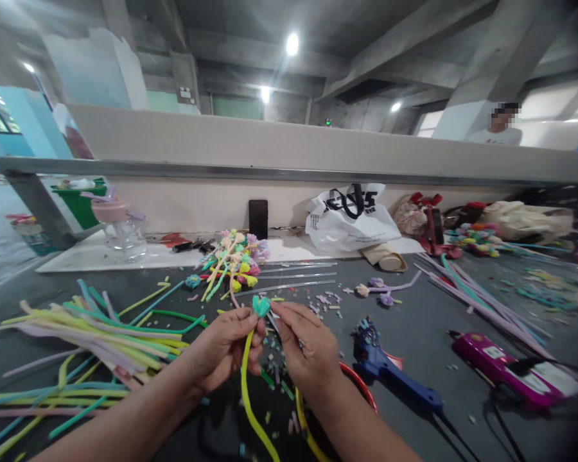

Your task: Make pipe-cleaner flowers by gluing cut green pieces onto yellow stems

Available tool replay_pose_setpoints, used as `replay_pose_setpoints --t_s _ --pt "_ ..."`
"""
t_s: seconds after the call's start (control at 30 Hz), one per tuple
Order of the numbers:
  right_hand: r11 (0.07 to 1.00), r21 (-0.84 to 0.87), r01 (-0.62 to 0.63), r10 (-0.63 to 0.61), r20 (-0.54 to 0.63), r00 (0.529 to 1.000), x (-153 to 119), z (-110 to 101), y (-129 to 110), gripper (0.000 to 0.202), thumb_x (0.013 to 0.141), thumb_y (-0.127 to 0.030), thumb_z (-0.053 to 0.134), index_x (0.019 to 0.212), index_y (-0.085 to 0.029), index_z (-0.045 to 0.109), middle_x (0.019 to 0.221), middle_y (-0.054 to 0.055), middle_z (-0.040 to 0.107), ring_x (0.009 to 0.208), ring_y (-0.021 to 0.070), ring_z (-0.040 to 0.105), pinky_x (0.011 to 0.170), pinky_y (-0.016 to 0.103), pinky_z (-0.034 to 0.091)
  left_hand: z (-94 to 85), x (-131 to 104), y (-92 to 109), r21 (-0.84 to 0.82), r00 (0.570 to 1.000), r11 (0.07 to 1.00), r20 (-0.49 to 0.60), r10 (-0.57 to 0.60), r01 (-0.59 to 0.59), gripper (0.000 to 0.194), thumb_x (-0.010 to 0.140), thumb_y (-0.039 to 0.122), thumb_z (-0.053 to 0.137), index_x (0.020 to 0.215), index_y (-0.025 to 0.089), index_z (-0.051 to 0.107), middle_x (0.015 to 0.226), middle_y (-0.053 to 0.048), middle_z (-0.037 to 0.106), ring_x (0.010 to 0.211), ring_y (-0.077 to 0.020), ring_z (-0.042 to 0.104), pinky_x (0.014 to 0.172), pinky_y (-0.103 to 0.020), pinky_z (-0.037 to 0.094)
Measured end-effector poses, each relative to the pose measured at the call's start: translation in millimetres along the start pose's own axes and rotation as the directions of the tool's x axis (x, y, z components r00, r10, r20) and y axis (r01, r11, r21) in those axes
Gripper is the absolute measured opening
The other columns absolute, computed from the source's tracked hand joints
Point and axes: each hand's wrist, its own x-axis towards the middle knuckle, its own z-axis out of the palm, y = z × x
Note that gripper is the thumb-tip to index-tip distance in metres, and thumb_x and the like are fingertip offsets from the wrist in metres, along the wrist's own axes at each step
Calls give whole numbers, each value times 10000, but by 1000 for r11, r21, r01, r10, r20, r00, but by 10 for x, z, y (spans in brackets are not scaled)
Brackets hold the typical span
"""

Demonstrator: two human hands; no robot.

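Observation:
My left hand (221, 350) pinches a small teal pipe-cleaner flower (261, 307) between thumb and fingertips. A yellow pipe cleaner (245, 382) hangs from beneath those fingers and curves down toward me. Close against the flower's right side is my right hand (311, 343), closed on scissors (273, 321); a bit of silver blade shows at its fingertips. Below that wrist, a red curved handle (367, 389) comes out, partly hidden by the forearm. Small cut bits (328, 300) of pipe cleaner lie scattered around both hands.
Loose pipe cleaners (101, 333) are piled at left. Beyond my hands lies a bunch of finished flowers (236, 256). At right are a blue glue gun (395, 372) and a magenta device (505, 369) with cords. A phone (258, 219), bottle (120, 228) and white bag (349, 221) stand behind.

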Motion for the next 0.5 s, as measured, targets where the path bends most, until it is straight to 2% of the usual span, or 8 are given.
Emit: replay_pose_setpoints --t_s 0.1,0.17,0.2,0.27,0.33,0.4,0.5 --pt "995 77 -67 69 -21 997 23 -9 -39 233 797 -102 487 946 -209 632 891 59 654 841 157 604 769 285 493 4 4 -6 -5 1000 1000 -9 3 -3 156 797 242 516 717 112 550 577 21 452 433 -61 458 415 -218 471" --pt "957 182 -225 228 3 974 33 4 -56 125 774 -147 527 828 -195 629 797 44 643 709 146 604 649 263 500 8 2 -13 -6 1000 1000 -14 8 -8 159 785 250 535 711 110 550 577 20 455 430 -60 457 416 -219 468" --pt "899 268 -346 346 51 937 38 16 -60 65 757 -178 550 784 -190 608 723 25 629 605 129 585 559 245 488 11 2 -18 0 1000 1000 -13 11 -11 161 780 253 542 707 109 551 576 19 456 429 -61 458 416 -222 469" --pt "682 460 -569 541 207 815 45 49 -57 59 721 -229 586 742 -186 551 570 -30 570 413 84 490 409 204 415 16 4 -29 18 1000 1000 -8 19 -19 164 775 256 549 703 108 554 576 16 463 430 -67 467 416 -230 474" --pt "457 583 -672 613 340 713 53 79 -47 129 693 -252 606 731 -186 503 479 -75 512 333 54 408 360 179 353 21 6 -41 36 1000 999 -4 25 -25 163 773 255 549 703 109 558 567 14 469 428 -73 474 410 -235 477" --pt "363 628 -688 625 384 680 60 99 -36 164 673 -259 621 706 -186 477 438 -92 484 322 45 385 363 172 341 24 5 -51 49 1000 998 0 26 -26 162 768 259 555 706 110 562 556 13 474 422 -78 481 406 -238 478" --pt "344 643 -684 631 381 675 66 111 -32 194 661 -266 633 694 -193 456 412 -107 457 314 43 371 358 169 335 26 -2 -59 63 1000 998 7 22 -22 171 757 275 571 716 109 571 558 9 482 415 -81 489 409 -244 482"
